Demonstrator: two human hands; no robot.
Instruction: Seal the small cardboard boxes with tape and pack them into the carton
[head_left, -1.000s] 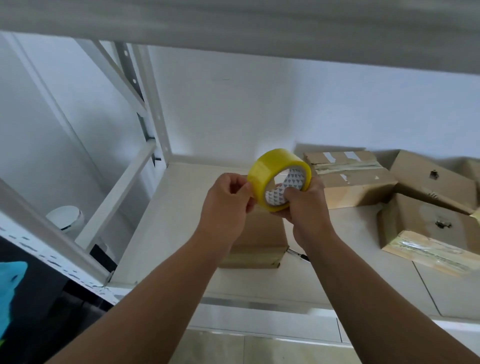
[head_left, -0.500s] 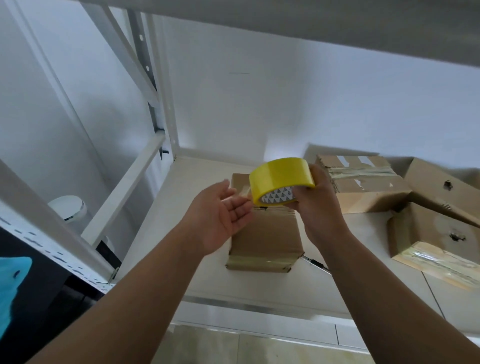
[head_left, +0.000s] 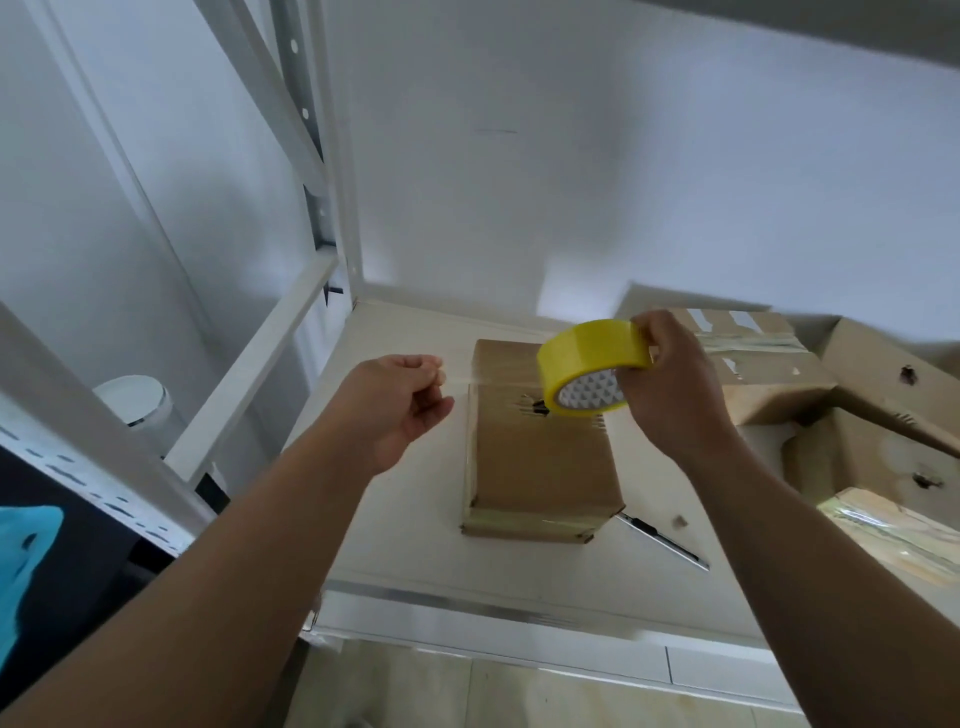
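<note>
Clear tape stretched off a roll, just above a small brown cardboard box.
The strip of clear tape between the hands is faint and hard to trace. The left hand pinches its end with curled fingers, and the right hand grips the round yellow tape roll, whose lower edge hides part of the box top. The box lies on the white shelf board, below and between both grips. A slim metal utility knife lies under the right wrist, its far end hidden at the box's corner. Other taped cardboard boxes beyond the right hand run out of sight.
</note>
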